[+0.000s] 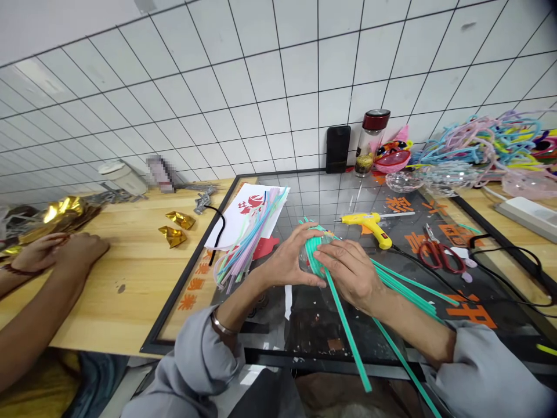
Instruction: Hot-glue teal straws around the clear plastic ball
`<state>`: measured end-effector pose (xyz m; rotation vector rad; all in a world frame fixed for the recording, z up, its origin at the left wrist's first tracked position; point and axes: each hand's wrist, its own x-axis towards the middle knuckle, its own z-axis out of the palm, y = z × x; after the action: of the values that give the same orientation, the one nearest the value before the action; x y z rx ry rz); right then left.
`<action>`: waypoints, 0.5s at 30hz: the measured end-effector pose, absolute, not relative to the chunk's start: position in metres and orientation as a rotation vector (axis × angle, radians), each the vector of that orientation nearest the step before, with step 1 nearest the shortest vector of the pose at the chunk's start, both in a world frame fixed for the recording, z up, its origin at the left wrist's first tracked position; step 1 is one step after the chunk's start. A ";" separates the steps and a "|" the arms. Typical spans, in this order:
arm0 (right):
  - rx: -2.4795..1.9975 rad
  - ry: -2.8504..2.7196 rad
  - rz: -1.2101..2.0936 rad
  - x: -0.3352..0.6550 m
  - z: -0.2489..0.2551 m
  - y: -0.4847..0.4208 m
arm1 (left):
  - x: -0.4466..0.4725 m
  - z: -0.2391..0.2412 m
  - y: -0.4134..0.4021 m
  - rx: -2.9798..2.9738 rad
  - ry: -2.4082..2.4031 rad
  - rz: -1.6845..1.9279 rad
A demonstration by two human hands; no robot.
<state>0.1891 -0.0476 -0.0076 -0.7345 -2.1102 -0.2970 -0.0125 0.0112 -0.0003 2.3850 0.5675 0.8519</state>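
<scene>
My left hand [290,259] is wrapped round a clear plastic ball [310,255] that has teal pipe cleaners [348,325] wound over it. My right hand [350,273] presses on the ball from the right, its fingers pinching the teal strands. The loose ends of the pipe cleaners run down towards me and off to the right over a glass sheet [304,197]. A yellow glue gun [368,223] lies just behind my hands. Red-handled scissors [439,252] rest to the right.
A bundle of pastel pipe cleaners [248,244] lies on white paper to the left. Another person's hands [61,249] rest by gold foil pieces [176,229] on the wooden table [130,278]. A phone [337,149], a jar [369,142], coloured pipe cleaners [483,145] and a power strip [528,215] line the back.
</scene>
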 end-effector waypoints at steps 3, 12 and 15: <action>-0.724 -2.120 -0.248 0.188 -0.009 -0.048 | -0.012 -0.001 0.012 2.395 0.596 0.828; -0.942 -1.749 -0.109 0.202 -0.003 -0.045 | -0.008 -0.011 0.013 1.999 0.639 0.948; -1.099 -1.580 0.122 0.208 -0.009 -0.036 | -0.006 -0.011 0.013 1.699 0.545 0.934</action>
<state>0.2077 -0.0358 -0.0085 -1.0986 -1.5800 0.1225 -0.0061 0.0132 -0.0114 1.6989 0.5452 0.9344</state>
